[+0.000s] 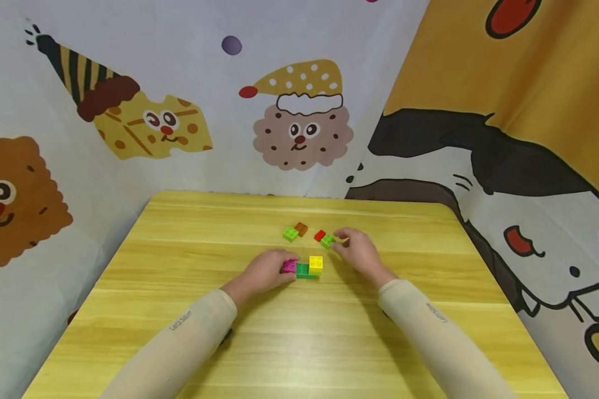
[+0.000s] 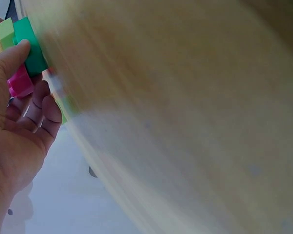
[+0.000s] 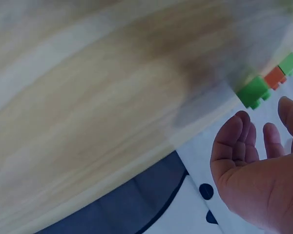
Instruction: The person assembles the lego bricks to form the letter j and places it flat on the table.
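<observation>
My left hand (image 1: pixel 267 270) grips the left end of a small joined group of toy building bricks. In the group, a magenta brick (image 1: pixel 289 266) and a yellow brick (image 1: pixel 316 264) stand at either end of a longer green brick (image 1: pixel 302 270). In the left wrist view the thumb presses on the green brick (image 2: pixel 31 46). My right hand (image 1: pixel 358 252) is beside a lime-green brick (image 1: pixel 328 241), fingers loosely bent. The right wrist view shows a gap between its fingertips and the green brick (image 3: pixel 254 91). A red brick (image 1: pixel 320 235) lies against the lime-green one.
Behind the joined bricks, another lime-green brick (image 1: pixel 290 234) lies beside a brown brick (image 1: pixel 301 228). All rest on a wood-grain table (image 1: pixel 194 233). A cloth with cartoon prints (image 1: pixel 179 50) hangs beyond the table's back and right edges.
</observation>
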A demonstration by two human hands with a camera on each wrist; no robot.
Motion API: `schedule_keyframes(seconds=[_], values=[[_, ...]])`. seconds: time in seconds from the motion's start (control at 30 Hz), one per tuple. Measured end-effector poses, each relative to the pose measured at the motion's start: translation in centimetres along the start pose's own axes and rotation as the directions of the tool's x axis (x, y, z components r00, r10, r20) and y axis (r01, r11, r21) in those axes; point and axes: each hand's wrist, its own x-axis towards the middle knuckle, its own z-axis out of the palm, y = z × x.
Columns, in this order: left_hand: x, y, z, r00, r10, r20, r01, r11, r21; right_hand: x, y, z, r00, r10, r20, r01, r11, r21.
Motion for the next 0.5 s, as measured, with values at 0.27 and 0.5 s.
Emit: schedule_keyframes(seconds=[0.27, 0.5], values=[[0.1, 0.1, 0.2, 1.0, -0.014, 0.007, 0.014, 1.0, 0.017, 1.1, 0.3, 1.2, 1.0, 0.02, 0.015, -0.019, 0.995, -0.096], [0.0, 0.0, 0.2, 1.0, -0.017, 0.004, 0.017, 1.0, 0.016, 1.5, 0.3, 1.5, 1.0, 0.008, 0.008, -0.007, 0.987, -0.159]])
